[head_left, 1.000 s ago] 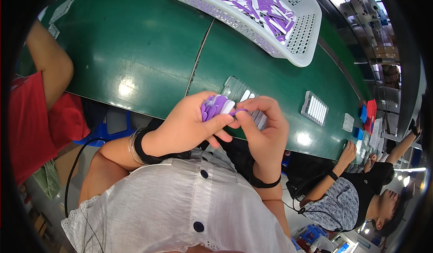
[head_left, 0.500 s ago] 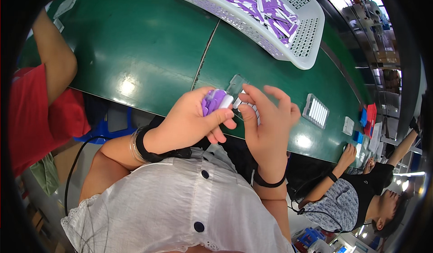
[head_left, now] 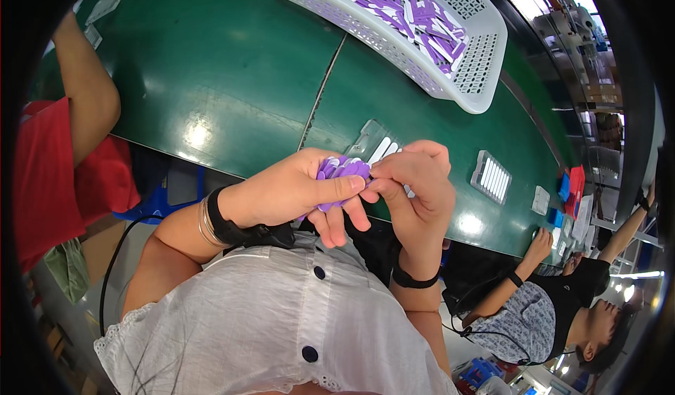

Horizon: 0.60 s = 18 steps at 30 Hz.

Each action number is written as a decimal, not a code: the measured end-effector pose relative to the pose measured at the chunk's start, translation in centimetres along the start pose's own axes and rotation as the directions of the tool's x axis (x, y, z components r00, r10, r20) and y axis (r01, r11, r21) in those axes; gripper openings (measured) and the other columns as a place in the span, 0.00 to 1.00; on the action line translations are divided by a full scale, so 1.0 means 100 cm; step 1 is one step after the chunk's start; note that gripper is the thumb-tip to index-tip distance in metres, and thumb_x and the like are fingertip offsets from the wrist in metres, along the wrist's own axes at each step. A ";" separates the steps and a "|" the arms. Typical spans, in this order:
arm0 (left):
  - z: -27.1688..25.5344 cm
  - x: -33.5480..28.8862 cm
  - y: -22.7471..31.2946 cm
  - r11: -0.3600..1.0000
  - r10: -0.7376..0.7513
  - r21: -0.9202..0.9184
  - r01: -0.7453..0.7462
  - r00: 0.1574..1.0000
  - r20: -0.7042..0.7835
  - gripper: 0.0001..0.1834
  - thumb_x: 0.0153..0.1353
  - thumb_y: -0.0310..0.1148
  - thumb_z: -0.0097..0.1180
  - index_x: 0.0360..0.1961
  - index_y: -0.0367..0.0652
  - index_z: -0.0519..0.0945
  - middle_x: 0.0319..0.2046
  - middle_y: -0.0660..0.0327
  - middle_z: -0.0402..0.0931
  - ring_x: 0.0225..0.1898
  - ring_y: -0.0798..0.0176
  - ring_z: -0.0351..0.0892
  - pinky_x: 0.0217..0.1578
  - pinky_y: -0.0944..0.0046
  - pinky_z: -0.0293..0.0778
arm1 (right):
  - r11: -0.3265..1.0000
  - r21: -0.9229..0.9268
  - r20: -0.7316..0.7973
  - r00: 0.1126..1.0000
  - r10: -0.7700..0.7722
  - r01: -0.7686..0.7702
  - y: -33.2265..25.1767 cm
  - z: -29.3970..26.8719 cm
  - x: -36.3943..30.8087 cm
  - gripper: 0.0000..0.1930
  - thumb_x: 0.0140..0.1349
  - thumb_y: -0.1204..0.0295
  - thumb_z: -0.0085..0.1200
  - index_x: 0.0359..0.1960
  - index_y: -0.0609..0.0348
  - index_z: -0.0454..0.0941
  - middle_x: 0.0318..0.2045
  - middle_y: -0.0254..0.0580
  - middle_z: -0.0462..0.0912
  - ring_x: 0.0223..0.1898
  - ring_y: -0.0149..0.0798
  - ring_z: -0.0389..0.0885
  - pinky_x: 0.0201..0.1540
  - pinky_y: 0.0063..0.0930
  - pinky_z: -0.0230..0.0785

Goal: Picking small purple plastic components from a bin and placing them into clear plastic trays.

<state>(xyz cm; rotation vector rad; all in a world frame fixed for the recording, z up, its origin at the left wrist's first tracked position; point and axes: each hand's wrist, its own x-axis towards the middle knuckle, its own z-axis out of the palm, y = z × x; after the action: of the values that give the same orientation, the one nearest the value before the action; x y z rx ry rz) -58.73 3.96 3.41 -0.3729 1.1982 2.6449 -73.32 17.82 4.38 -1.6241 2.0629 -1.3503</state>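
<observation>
The left hand (head_left: 295, 187) is closed around a bunch of small purple plastic pieces (head_left: 342, 172), which fan out above its thumb and index finger. The right hand (head_left: 415, 184) meets the bunch from the right, its fingertips pinched on the rightmost piece. Both hands are held above the near edge of the green table (head_left: 232, 78). A clear plastic tray of white strips (head_left: 376, 145) lies on the table just behind the hands. A white perforated plastic basket (head_left: 485, 57) of purple and white pieces sits well beyond.

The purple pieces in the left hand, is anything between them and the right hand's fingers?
Nothing visible. The left hand grips the bunch of purple pieces, and the right hand has its fingertips right at the bunch, over the green table. Actual contact cannot be made out.
</observation>
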 end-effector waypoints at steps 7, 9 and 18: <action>0.005 0.002 -0.009 0.961 0.213 0.226 -0.157 0.945 -0.249 0.14 0.65 0.33 0.53 0.44 0.31 0.72 0.30 0.56 0.81 0.19 0.70 0.79 0.21 0.72 0.77 | 0.975 0.112 -0.054 0.978 0.201 -0.194 -0.008 0.007 -0.003 0.15 0.48 0.73 0.65 0.41 0.55 0.83 0.28 0.31 0.83 0.37 0.33 0.76 0.48 0.28 0.61; 0.009 0.001 -0.010 0.966 0.227 0.183 -0.184 0.941 -0.253 0.13 0.66 0.32 0.51 0.44 0.31 0.72 0.29 0.56 0.80 0.20 0.69 0.79 0.21 0.72 0.78 | 0.978 0.106 -0.066 0.980 0.185 -0.178 -0.006 0.008 -0.001 0.16 0.51 0.73 0.63 0.44 0.56 0.82 0.29 0.32 0.84 0.37 0.33 0.76 0.48 0.29 0.61; 0.010 0.005 -0.007 0.967 0.248 0.137 -0.213 0.909 -0.336 0.13 0.67 0.30 0.49 0.46 0.29 0.70 0.31 0.53 0.80 0.19 0.66 0.80 0.19 0.70 0.78 | 0.887 0.337 -0.074 0.931 0.359 -0.315 -0.001 0.011 -0.005 0.16 0.66 0.74 0.48 0.55 0.61 0.73 0.37 0.38 0.85 0.39 0.29 0.78 0.46 0.24 0.67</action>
<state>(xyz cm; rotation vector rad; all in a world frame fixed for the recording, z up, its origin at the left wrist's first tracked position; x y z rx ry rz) -59.12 5.17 3.40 -0.7571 1.5594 2.7821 -72.35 17.72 3.67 -1.0105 1.9487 -1.5940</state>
